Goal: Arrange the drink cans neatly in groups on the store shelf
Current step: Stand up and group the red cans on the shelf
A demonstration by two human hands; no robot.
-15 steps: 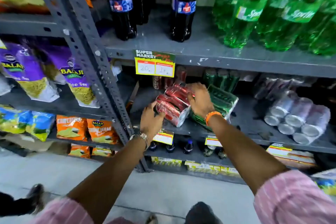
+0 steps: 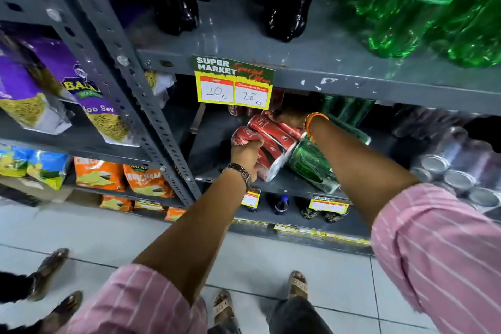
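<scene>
A shrink-wrapped pack of red cans [image 2: 273, 141] lies on its side on the grey middle shelf [image 2: 211, 154]. My left hand [image 2: 248, 156] grips its near left end. My right hand [image 2: 288, 116] holds its far upper end, partly hidden under the shelf above. A pack of green cans [image 2: 311, 168] lies right against it, under my right forearm. More red cans [image 2: 235, 110] and green cans [image 2: 344, 110] stand at the back of the shelf. A pack of silver cans [image 2: 458, 171] lies at the right.
A yellow price tag [image 2: 234, 87] hangs from the shelf above, where dark cola bottles [image 2: 173, 5] and green bottles [image 2: 423, 16] stand. A slotted grey upright [image 2: 141, 95] borders the shelf on the left; snack bags [image 2: 92, 95] lie beyond it. Small bottles [image 2: 280, 205] fill the lower shelf. Another person's feet [image 2: 48, 271] stand at the left.
The view has moved closer to the shelf. My left hand has closed on the red pack's near end, and my right hand has reached further back over it.
</scene>
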